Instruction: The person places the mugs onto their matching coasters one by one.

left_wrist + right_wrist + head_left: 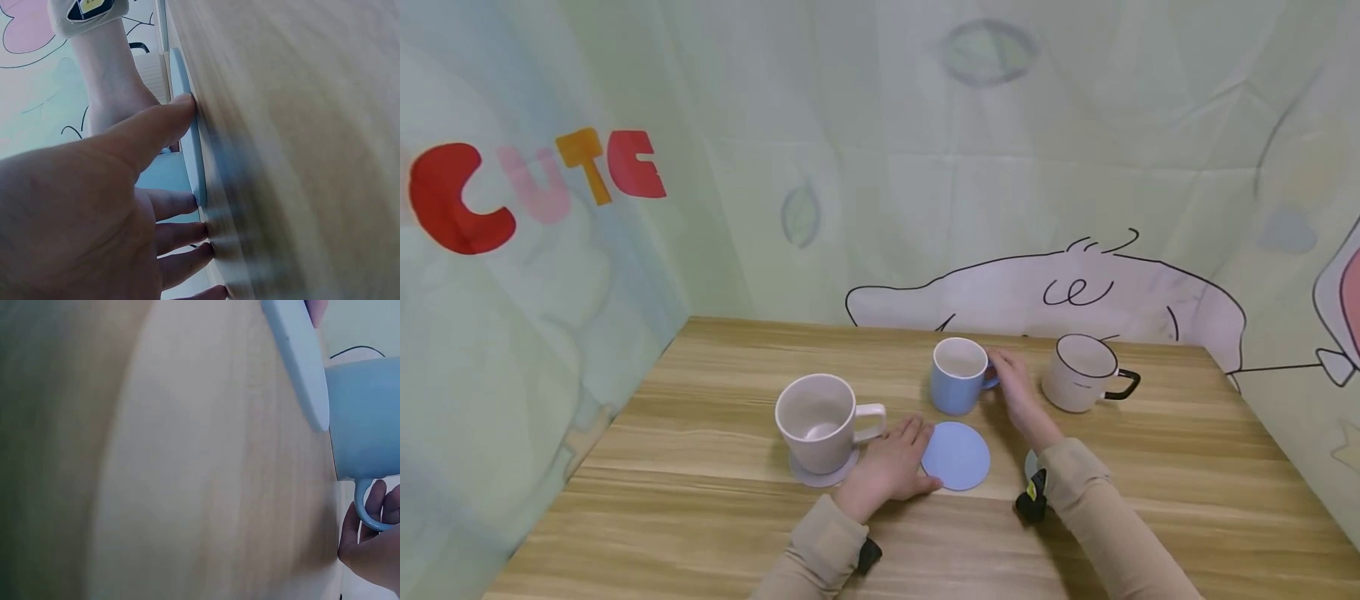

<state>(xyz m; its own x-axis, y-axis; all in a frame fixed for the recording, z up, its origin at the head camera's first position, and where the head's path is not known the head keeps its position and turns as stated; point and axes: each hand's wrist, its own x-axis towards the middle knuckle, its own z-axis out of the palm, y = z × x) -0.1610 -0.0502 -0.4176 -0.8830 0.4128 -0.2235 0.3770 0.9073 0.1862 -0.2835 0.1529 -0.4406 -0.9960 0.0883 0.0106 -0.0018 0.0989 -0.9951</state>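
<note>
Holds the blue mug (955,392) by its rightward-pointing handle (360,501) in the nearer right hand (1015,390), just beyond the blue coaster (957,456) on the wooden table (715,392), while touching that coaster's left edge with the left hand (891,462) spread wide.

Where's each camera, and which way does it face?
Head: on the head, facing forward and down at the table; sleeves, left hand, right hand show.
Left wrist: worn there, facing the blue coaster; left hand, right forearm show.
Right wrist: worn there, facing the blue mug; right hand shows.
Both wrist views share the coaster.
</note>
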